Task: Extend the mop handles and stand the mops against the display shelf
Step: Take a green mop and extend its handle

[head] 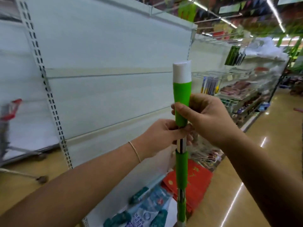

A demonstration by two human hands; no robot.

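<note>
Here the mop handle (181, 102), green with a white cap and silver tube, stands upright; left hand (161, 138) grips the tube, right hand (206, 118) grips the green sleeve.

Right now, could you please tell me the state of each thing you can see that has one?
Green plastic mop handle with white cap: upright, held in both hands.
Shiny metal inner tube: partly showing between green sections.
Left hand: grips the tube.
Right hand: fingers curled round the upper green grip.
White metal display shelf: bare panels.
</note>
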